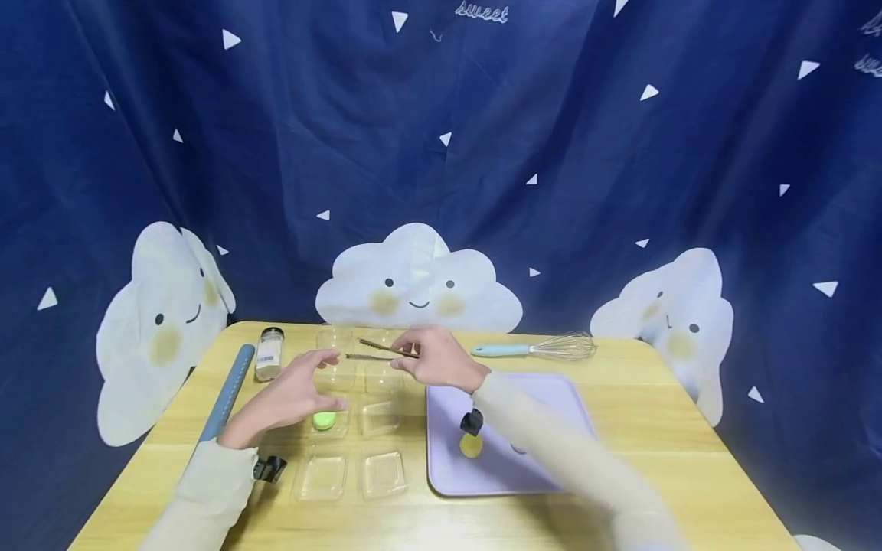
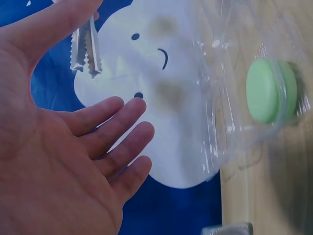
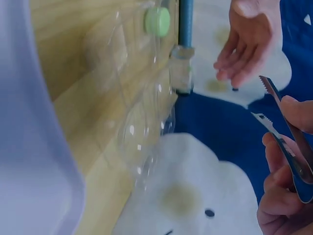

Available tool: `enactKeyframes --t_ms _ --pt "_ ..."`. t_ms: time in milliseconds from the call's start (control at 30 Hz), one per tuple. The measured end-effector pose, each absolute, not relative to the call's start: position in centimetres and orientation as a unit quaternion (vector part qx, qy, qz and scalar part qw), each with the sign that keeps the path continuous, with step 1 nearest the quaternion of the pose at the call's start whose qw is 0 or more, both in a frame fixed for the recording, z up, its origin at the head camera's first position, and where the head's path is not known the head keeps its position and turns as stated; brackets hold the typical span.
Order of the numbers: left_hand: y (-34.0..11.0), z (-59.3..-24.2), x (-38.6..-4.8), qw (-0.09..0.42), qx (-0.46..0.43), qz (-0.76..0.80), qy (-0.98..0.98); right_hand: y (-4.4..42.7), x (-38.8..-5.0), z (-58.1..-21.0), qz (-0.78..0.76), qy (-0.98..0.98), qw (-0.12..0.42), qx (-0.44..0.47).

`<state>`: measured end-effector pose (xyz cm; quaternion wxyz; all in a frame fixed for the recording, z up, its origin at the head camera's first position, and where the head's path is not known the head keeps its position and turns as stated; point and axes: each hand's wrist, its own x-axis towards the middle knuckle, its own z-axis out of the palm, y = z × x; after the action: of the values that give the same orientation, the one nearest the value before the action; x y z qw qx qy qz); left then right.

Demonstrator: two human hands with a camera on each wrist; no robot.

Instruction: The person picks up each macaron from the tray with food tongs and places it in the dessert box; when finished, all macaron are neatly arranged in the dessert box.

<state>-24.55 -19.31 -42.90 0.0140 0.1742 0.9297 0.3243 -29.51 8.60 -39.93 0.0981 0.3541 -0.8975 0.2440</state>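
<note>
Metal tongs with toothed tips (image 1: 386, 348) are pinched in the right grip (image 1: 441, 360), long axis running sideways, parted tips pointing towards the left grip (image 1: 296, 394) with nothing between them. That left grip is released, fingers relaxed, and is nearer to the pale green round piece (image 1: 324, 420), which lies in a clear square plastic container (image 1: 341, 428), closer to the person than the tips; the thumb overlaps this container in the head view. More clear containers (image 1: 324, 478) stand around it on the pale wooden tabletop (image 1: 654, 428). A cream sleeve (image 1: 551, 451) partly hides the lavender tray (image 1: 441, 474), which carries a yellow round piece (image 1: 471, 447); a black-lidded jar (image 1: 269, 358) stands beyond the left grip
</note>
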Motion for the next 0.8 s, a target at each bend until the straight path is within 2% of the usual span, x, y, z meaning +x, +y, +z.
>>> enactKeyframes --t_ms 200,433,800 --pt "-17.7 -43.0 -25.1 0.014 0.196 0.297 0.935 11.9 -30.2 -39.5 0.255 -0.903 0.137 0.318" --pt "-16.1 -43.0 -24.8 0.044 0.201 0.251 0.946 16.1 -30.5 -39.3 0.276 -0.912 0.14 0.269" --pt "-14.5 -43.9 -23.8 0.075 0.206 0.203 0.954 21.5 -30.2 -40.5 0.269 -0.918 0.182 0.227"
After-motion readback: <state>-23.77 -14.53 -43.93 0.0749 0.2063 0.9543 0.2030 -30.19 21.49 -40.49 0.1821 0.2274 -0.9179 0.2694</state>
